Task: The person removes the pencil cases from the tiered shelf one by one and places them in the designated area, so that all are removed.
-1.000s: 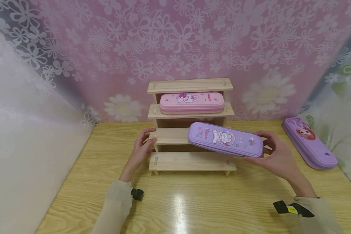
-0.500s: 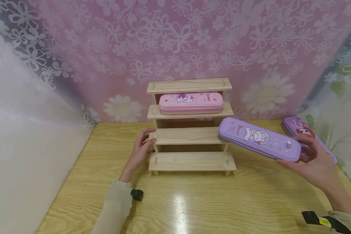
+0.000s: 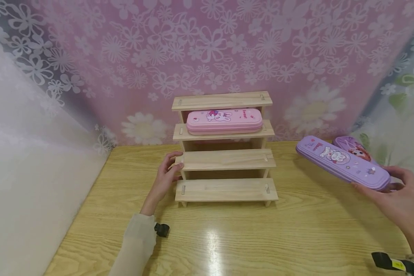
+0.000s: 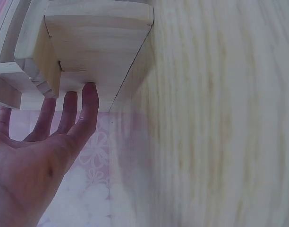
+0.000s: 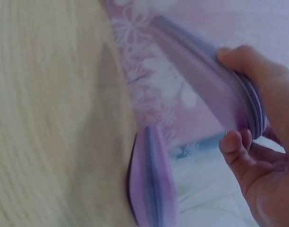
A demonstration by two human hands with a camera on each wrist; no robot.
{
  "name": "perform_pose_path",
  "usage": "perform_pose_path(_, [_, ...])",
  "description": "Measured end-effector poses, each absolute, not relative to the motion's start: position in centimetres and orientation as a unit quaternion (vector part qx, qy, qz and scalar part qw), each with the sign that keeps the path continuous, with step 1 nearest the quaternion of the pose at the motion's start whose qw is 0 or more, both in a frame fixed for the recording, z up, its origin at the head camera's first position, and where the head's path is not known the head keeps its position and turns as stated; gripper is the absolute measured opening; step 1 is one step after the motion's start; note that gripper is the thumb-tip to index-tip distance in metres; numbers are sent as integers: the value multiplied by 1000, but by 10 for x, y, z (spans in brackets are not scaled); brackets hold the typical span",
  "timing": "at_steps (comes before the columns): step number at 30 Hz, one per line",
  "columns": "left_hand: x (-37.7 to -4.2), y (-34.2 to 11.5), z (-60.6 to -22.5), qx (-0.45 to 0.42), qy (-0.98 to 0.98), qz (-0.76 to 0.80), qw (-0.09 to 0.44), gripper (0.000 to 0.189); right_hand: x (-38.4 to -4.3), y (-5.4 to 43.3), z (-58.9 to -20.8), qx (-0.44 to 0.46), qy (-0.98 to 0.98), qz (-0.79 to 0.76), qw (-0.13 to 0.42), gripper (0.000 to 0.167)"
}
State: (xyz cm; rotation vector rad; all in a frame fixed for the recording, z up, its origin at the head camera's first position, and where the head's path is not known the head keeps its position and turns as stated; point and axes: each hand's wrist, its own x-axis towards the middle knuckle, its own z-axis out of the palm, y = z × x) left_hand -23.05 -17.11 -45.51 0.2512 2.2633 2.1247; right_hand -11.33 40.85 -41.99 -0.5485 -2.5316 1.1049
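A lilac zip pencil case (image 3: 341,161) with an astronaut bunny print is in my right hand (image 3: 403,195), which grips its right end. The case hangs tilted above the table, right of the wooden rack, and partly hides a second purple pencil case (image 3: 354,147) with a girl print. In the right wrist view, thumb and fingers (image 5: 232,142) pinch the end of the lilac case (image 5: 206,71). My left hand (image 3: 164,178) holds the left end of the tiered wooden rack (image 3: 225,159); in the left wrist view several fingertips (image 4: 90,90) touch its side panel.
A pink pencil case (image 3: 224,122) with a bunny print lies on the rack's second shelf from the top. The rack stands on a wood-grain table (image 3: 207,237). Behind is a pink flowered backdrop (image 3: 210,46), with pale cloth at both sides.
My right hand has carried the lilac pencil case right, from in front of the rack's shelves to over the table beside the other purple case. The left hand stays at the rack.
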Motion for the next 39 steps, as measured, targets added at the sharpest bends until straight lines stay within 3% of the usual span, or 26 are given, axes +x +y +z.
perform_pose_path(6, [-231,-172,-456,83,726,682,15,39,-123,415,-432,-209,-902,326,190,89])
perform_pose_path(14, [-232,-173,-459,90,727,680,12,38,-132,411,-441,-176,-919,287,207,93])
perform_pose_path(21, [-234,-173,-460,90,721,687,14,40,-132,408,-444,-120,-928,288,203,75])
perform_pose_path(25, [-233,-173,-459,87,722,686,12,39,-134,410,-449,-116,-930,297,181,75])
perform_pose_path(33, [-232,-171,-457,89,725,683,10,39,-134,409,-455,-160,-946,257,114,94])
perform_pose_path(35, [-231,-171,-457,88,727,681,10,40,-133,406,-454,-174,-940,268,122,92])
perform_pose_path(39, [-233,-173,-459,88,727,681,9,42,-134,398,-449,-160,-924,287,197,72])
